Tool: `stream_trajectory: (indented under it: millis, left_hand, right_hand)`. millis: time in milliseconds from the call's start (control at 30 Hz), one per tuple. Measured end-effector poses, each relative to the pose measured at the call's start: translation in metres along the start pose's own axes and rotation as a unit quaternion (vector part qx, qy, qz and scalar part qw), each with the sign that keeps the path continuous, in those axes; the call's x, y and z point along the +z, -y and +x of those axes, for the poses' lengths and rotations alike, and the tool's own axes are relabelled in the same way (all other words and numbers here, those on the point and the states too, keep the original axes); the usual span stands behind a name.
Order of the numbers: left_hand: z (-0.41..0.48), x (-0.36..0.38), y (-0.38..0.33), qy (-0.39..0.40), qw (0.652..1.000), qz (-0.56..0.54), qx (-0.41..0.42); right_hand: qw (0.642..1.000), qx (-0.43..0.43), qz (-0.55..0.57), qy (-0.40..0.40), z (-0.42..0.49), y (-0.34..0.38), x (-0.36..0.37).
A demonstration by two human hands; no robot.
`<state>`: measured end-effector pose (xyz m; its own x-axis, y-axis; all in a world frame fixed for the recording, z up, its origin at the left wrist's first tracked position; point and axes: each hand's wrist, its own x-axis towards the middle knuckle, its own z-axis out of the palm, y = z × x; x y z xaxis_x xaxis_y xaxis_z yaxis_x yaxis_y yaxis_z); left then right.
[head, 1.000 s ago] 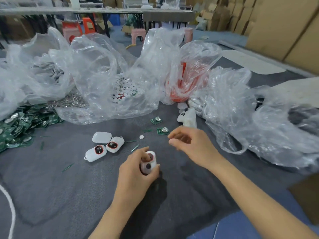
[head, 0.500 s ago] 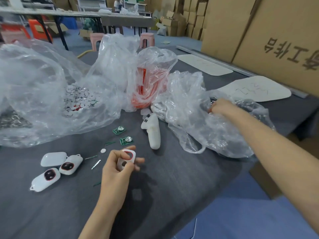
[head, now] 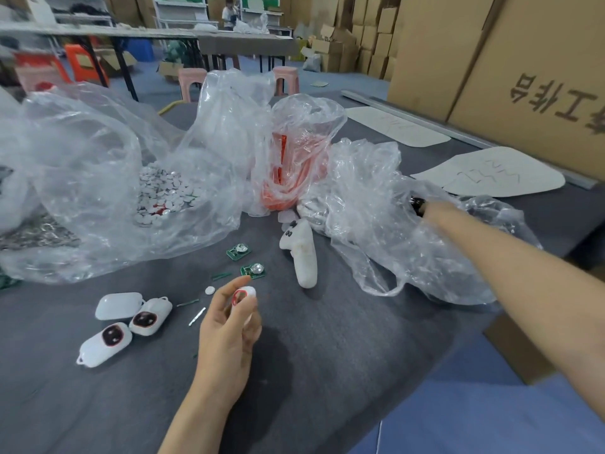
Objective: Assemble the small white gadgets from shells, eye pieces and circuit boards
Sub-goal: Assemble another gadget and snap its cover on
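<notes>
White shell [head: 246, 294], with a red-rimmed eye piece [head: 240, 295] set in it, was pinched between the thumb and fingertips of the left hand [head: 226, 326] and held just above the grey tabletop [head: 327, 371]. Two finished gadgets [head: 111, 339] were laid to its left, and two green circuit boards [head: 252, 269] just beyond it.

A second earlier the right hand [head: 432, 209] had been held close to the shell. It was now stretched well away into the clear bag [head: 376, 231] on the right, and its fingers were hidden by the plastic, so their state could not be told. A further part was probably being fetched.

Only something dark could be made out in that bag. An orange bag [head: 288, 172] of red material was seen behind. White discs [head: 163, 194] were heaped in the large clear bag [head: 82, 165] to the left.
</notes>
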<state>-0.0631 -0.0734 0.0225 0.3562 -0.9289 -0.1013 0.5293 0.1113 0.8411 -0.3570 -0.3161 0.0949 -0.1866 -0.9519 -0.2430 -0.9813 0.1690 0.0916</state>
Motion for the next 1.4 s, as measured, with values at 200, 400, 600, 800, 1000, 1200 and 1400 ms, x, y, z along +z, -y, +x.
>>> stream_trajectory:
  millis: [200, 400, 600, 800, 1000, 1200, 1400]
  left_hand:
    - [0.002, -0.002, -0.003, -0.002, 1.0, 0.0, -0.031]
    - [0.004, -0.004, -0.006, 0.006, 0.996, -0.063, -0.067]
    - [0.006, -0.007, -0.009, -0.027, 0.99, -0.106, -0.094]
    - [0.006, -0.01, -0.006, -0.034, 0.992, -0.084, -0.085]
    - [0.004, -0.006, -0.002, -0.075, 0.993, -0.072, -0.064]
    - [-0.008, -0.012, -0.014, -0.083, 0.992, -0.087, -0.045]
    - [-0.018, -0.034, -0.021, -0.1, 0.989, -0.11, 0.001]
  right_hand:
    - [0.995, -0.019, 0.046, -0.083, 0.001, 0.005, 0.007]
    - [0.984, -0.068, 0.134, -0.097, 0.007, 0.003, 0.016]
    - [0.979, -0.064, 0.155, -0.116, 0.008, -0.004, 0.019]
    - [0.839, -0.049, 0.324, -0.433, -0.04, 0.006, -0.007]
    - [0.641, -0.281, 0.687, -0.198, -0.161, 0.073, -0.02]
    - [0.554, -0.254, 0.756, 0.239, -0.219, 0.162, 0.056]
    - [0.552, -0.196, 0.773, 0.244, -0.231, 0.197, 0.089]
